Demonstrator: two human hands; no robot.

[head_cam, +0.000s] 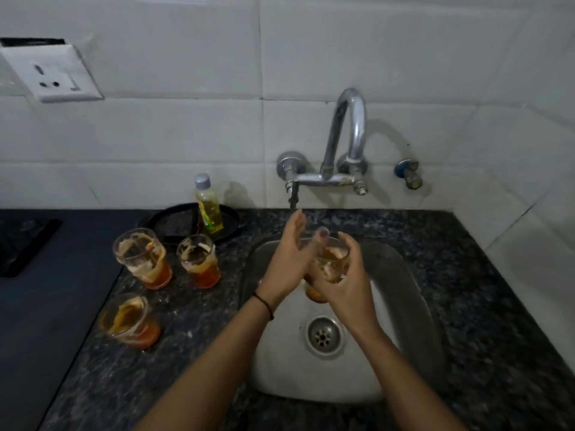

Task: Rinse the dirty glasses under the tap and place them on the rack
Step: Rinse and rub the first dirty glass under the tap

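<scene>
1. A dark speckled granite worktop (466, 275) runs below a wall of white glazed tiles (186, 135). A stainless steel sink (404, 306) with a round drain (322, 337) is set into it.
2. A chrome wall-mounted tap (345, 144) arches over the back of the sink. A small blue-capped valve (407, 172) sits on the tiles to its right.
3. The right hand (345, 287) holds a clear tumbler streaked with brown residue (331, 262) over the sink, below the tap. Its grip is clamped round the tumbler's body.
4. The left hand (289, 262) is just beside that tumbler, its grip apart, fingers straight and thumb at the rim.
5. Three more dirty glasses with orange dregs stand on the worktop left of the sink: a back-left glass (141, 259), a back-right glass (199, 259) and a nearer glass (129, 320).
6. Behind them a small clear bottle of yellow liquid with a grey cap (209, 206) stands on a black round ring (174, 225).
7. A white wall socket (53, 73) is fixed at upper left, and a flat black surface (46, 306) adjoins the worktop there.
</scene>
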